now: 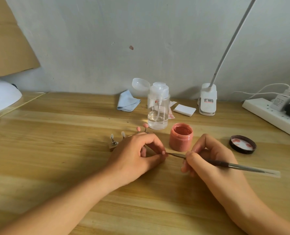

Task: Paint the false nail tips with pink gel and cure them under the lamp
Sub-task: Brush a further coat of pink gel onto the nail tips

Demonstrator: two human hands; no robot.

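False nail tip (pixel 164 152) sits pinched between the thumb and forefinger of your left hand (pixel 137 153), low over the tabletop (pixel 56 167), which lies bare and wide to the left of that hand. Your right hand (pixel 208 156) grips one brush (pixel 225 164) like a pen, its bristles touching the pinched tip. Just beyond, one open gel jar (pixel 181 138) of pink stands between your hands. Its one lid (pixel 242 144) lies upturned to the right, apart from it. Behind your left hand one stand (pixel 112 145) carries four more: two clear tips (pixel 112 136) and two pink tips (pixel 138 128). Farther back are one pump bottle (pixel 157 107), one blue cloth (pixel 127 100) and one clip-lamp base (pixel 207 100), close to the wall. One power strip (pixel 273 114) crowds the far right, and one white curing lamp (pixel 1 95) sits at the far left.
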